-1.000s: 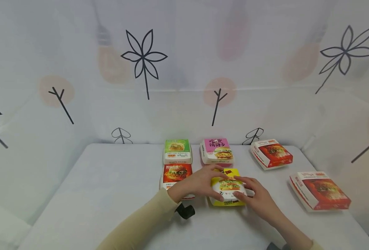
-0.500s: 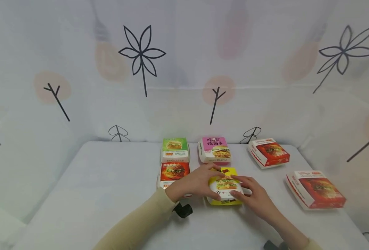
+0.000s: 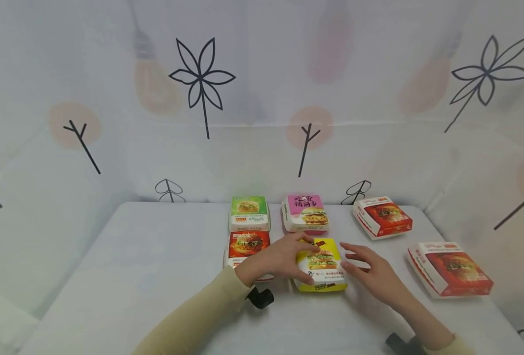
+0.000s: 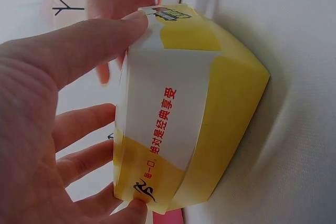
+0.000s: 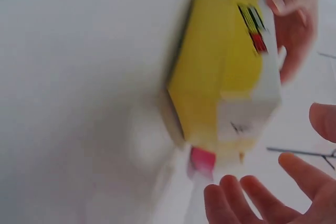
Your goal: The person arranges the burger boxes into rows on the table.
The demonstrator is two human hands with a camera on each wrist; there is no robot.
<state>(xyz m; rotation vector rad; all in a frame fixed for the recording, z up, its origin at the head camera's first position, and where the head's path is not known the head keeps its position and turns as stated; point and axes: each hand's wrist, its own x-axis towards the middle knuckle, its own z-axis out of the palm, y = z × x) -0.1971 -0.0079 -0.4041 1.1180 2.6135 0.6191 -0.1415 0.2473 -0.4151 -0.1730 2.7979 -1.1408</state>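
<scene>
Gripping the yellow burger box (image 3: pixel 324 268), the left hand (image 3: pixel 281 259) spans its left side, with the thumb near the front corner and the fingers toward the back. The right hand (image 3: pixel 375 273) is released: its fingers bend loosely, apart from the box and just beside its right side, as the right wrist view also shows through some blur. The yellow box sits flat on the white bench (image 3: pixel 155 271), a little right of centre, its lid up and showing a printed burger. The left wrist view shows red lettering on a white part of it.

Behind the yellow box lies a pink burger box (image 3: pixel 306 214). To the pink one's left is a green burger box (image 3: pixel 249 213), with a red burger box (image 3: pixel 244 246) right in front of it, partly hidden by the left hand. Over on the right, two more boxes lie at a slant, well apart from the others: a far red box (image 3: pixel 383 217) near the back edge and a near red box (image 3: pixel 450 268) closer to the front. A pale sleeve (image 3: pixel 195 315) covers the left forearm. A white backdrop (image 3: pixel 262 162) with drawn flowers and twigs rises behind the bench.
</scene>
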